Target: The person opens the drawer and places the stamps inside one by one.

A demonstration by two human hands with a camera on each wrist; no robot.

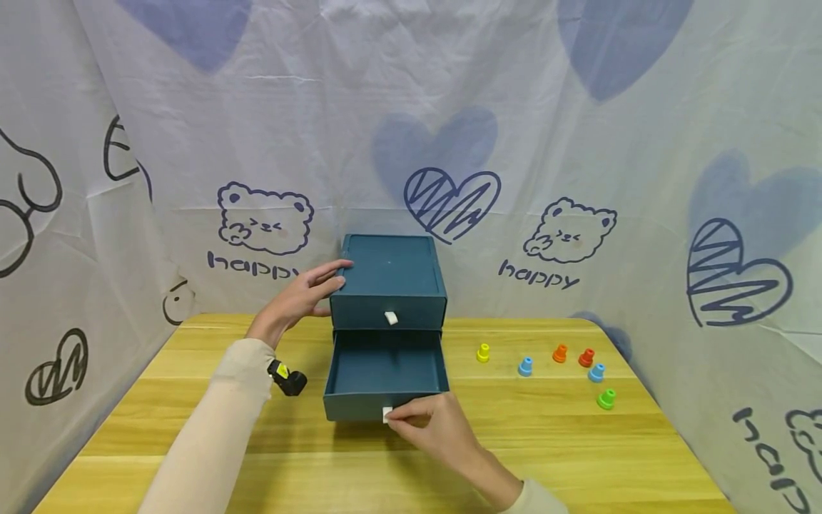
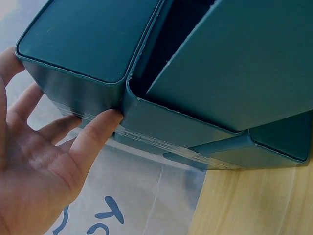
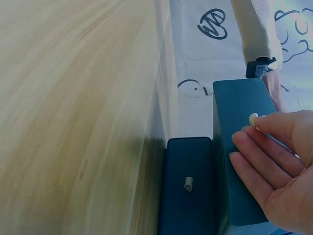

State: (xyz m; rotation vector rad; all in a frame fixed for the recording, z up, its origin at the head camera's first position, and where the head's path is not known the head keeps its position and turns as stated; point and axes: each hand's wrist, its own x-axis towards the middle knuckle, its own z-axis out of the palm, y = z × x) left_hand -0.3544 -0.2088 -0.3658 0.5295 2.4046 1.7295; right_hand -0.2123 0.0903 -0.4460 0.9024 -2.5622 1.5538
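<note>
Teal cabinet (image 1: 389, 278): mid-table, back.
Lower drawer (image 1: 384, 373): out, looks empty.
L hand (image 1: 302, 298): fingers straight, bracing cabinet's left side.
R hand (image 1: 434, 426): pinching drawer's white knob (image 1: 387, 415).
Tip: prob. keep pull level, keep bracing.

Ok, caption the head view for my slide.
Left hand steadies a blue drawer box while right hand pinches the open lower drawer's knob.

drawer knob (image 1: 387, 413) half hidden by fingers | drawer contents unseen
</note>
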